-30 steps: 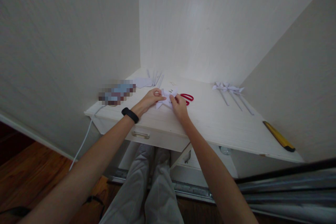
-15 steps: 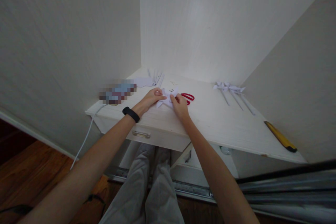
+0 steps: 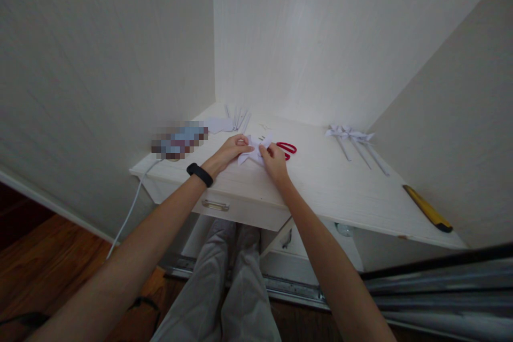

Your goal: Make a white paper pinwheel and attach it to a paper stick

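A white paper pinwheel (image 3: 253, 156) with folded, pointed blades is held just above the desk, between my two hands. My left hand (image 3: 236, 148) is closed on its left side, thumb lying toward the middle. On its right side my right hand (image 3: 273, 159) pinches the paper between thumb and fingers. Red-handled scissors (image 3: 287, 147) lie just beyond my right hand, their blades hidden behind it and the paper. Two small dark strips (image 3: 262, 138) show right behind the pinwheel; what they are I cannot make out.
Finished-looking pinwheels on paper sticks (image 3: 349, 133) lie at the right back of the white desk (image 3: 320, 187). Several thin paper sticks (image 3: 239, 117) and white paper sheets (image 3: 219, 125) are at the left back. A yellow cutter (image 3: 428, 208) rests by the right wall. A cable (image 3: 134, 208) hangs at left.
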`<state>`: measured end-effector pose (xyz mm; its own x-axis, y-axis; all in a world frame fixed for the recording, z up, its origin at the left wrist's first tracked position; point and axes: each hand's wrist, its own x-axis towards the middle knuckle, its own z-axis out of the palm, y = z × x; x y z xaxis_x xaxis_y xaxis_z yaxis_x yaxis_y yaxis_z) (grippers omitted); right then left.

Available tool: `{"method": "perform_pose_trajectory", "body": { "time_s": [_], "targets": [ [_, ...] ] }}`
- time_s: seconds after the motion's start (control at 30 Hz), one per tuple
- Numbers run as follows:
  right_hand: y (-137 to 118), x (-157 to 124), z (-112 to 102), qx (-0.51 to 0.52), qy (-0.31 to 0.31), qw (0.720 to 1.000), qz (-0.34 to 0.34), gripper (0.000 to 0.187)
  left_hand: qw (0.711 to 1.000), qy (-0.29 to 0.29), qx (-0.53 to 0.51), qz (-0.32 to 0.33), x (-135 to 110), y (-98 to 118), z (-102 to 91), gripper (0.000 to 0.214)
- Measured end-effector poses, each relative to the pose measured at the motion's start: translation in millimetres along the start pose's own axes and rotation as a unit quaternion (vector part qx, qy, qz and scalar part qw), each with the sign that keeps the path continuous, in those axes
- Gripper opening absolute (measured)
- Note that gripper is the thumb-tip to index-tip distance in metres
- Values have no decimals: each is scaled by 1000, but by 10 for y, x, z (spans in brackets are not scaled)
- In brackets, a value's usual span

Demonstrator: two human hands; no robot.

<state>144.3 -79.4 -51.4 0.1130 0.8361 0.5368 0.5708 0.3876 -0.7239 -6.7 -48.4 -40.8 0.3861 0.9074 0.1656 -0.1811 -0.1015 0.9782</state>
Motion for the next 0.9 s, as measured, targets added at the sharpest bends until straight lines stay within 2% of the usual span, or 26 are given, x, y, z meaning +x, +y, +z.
{"method": "perform_pose_trajectory", "body": {
  "time_s": [0.5,0.9],
  "targets": [
    [69,6,26,-15,-25,999,-20,25,1000,1,5,3,35,-26,-3,33],
    [53,8,22,-31,-23,999,-22,26,1000,-4,-4,0,21,-26,-8,30]
  ]
}}
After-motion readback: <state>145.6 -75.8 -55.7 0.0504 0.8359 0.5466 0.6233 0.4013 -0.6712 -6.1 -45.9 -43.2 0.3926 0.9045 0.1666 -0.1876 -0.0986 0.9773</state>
